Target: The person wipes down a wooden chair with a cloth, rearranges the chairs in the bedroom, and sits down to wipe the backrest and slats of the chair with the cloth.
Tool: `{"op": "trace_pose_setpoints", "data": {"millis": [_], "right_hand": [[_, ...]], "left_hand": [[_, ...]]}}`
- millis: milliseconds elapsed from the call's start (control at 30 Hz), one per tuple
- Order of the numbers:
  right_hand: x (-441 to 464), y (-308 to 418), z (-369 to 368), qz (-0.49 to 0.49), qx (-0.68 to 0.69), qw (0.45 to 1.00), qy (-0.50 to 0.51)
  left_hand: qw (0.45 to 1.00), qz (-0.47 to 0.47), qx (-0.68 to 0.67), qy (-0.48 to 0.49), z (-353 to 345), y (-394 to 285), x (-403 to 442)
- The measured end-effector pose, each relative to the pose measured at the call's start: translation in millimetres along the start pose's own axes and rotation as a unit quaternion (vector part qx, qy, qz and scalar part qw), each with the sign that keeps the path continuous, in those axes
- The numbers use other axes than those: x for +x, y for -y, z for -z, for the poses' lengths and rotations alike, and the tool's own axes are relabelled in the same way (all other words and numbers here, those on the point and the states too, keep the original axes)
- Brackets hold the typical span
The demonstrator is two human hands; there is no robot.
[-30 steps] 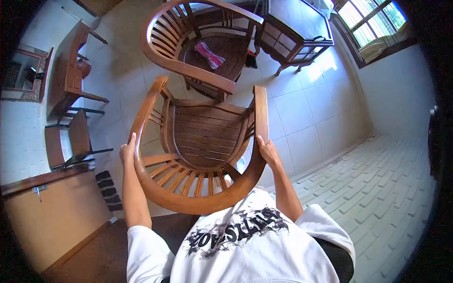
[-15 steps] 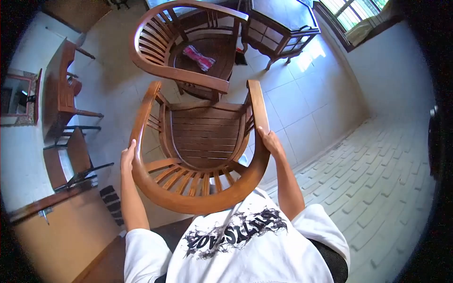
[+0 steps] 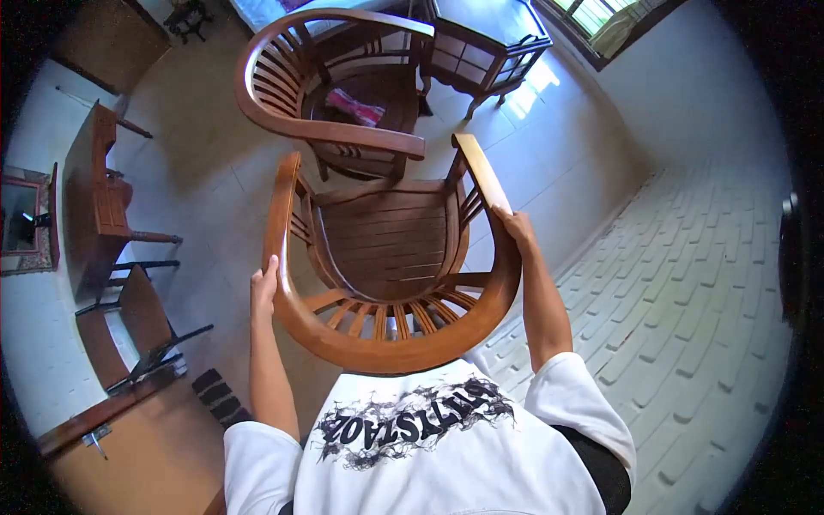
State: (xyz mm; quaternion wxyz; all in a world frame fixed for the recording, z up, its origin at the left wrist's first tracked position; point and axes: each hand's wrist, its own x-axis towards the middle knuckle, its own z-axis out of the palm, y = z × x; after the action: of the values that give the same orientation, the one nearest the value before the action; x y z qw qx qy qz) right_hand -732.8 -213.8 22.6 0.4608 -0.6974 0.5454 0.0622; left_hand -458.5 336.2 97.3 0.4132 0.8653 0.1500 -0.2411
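Right before my body is a wooden armchair (image 3: 390, 236) with a slatted seat and a curved, polished rail of arms and back. My left hand (image 3: 264, 290) is closed around the outer side of its left arm. Farther along the right arm, my right hand (image 3: 515, 230) grips the rail with the thumb on top. The curved back is nearest my white shirt. Just beyond stands a second wooden armchair (image 3: 330, 133), its arm end close to the first chair's front. A pink and white cloth (image 3: 354, 108) lies on that second seat.
A dark glass-sided cabinet (image 3: 489, 51) stands behind the second chair. To the left are a wooden desk (image 3: 90, 197), a folding chair (image 3: 142, 313), a framed mirror (image 3: 26, 219) and a door (image 3: 137, 455). A pale brick-patterned wall (image 3: 678, 283) runs along the right.
The held armchair has shifted slightly right in view, its back rail a little higher, with both hands still on it. The view has turned, so the desk and door sit lower.
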Motion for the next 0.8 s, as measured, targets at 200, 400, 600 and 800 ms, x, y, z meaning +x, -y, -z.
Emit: {"op": "trace_pose_setpoints", "data": {"millis": [200,400,600,800], "right_hand": [[-7.6,4.7,2.3,0.027,-0.019,0.999,-0.039],[-9.5,3.2,-0.3,0.055,-0.089,0.992,-0.070],[-36.5,19.1,-0.5,0.081,-0.136,0.980,-0.118],[-37.4,32.4,-1.2,0.090,-0.148,0.981,-0.083]], "left_hand": [[0.999,-0.021,0.022,-0.013,0.0,-0.4,-2.8],[0.994,-0.081,0.074,-0.023,-0.7,-9.1,-2.8],[0.984,-0.096,0.147,0.014,-1.2,-20.6,22.9],[0.969,-0.134,0.209,-0.002,0.2,-26.2,28.4]]}}
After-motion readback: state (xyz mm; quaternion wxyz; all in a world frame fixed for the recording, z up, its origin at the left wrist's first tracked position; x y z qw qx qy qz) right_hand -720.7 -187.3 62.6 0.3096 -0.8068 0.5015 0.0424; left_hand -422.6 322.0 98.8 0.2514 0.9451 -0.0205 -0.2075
